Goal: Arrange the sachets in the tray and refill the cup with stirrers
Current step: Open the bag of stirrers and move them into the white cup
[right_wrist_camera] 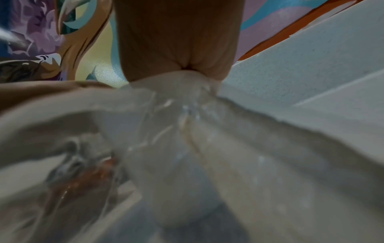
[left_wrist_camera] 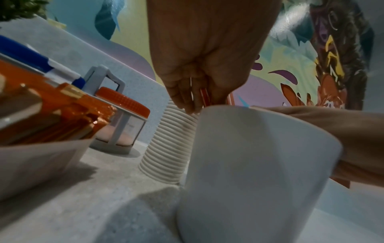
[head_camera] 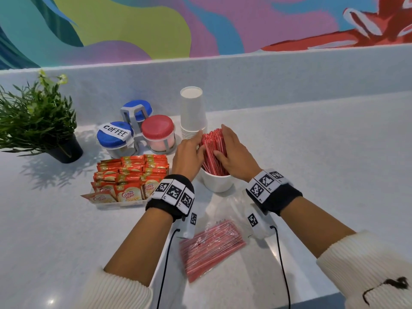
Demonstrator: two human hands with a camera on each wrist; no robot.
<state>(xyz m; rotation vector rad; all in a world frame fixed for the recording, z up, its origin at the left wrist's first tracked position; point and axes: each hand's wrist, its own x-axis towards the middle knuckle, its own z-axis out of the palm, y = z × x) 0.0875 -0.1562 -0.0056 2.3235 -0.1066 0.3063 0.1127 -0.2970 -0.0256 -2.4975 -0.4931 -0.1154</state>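
the red stirrers (head_camera: 213, 150) stand bunched in the white cup (head_camera: 217, 181) on the counter (head_camera: 312, 166). the left hand (head_camera: 189, 152) and right hand (head_camera: 234, 152) each curl a grip round the bundle's sides. the head view alone shows the sachets (head_camera: 131, 175) filling the tray (head_camera: 116, 202) and 1 bag of stirrers (head_camera: 209, 246); the left wrist view shows the paper cup stack (left_wrist_camera: 168, 144) behind; the right wrist view is blurred plastic.

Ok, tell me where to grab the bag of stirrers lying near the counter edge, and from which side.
Take the bag of stirrers from above, across its short width near the middle. It lies flat on the counter with the stirrers running lengthwise, so a grip across them probably keeps the bundle from sagging. The loose clear plastic at its far end, towards the cup, looks slippery.
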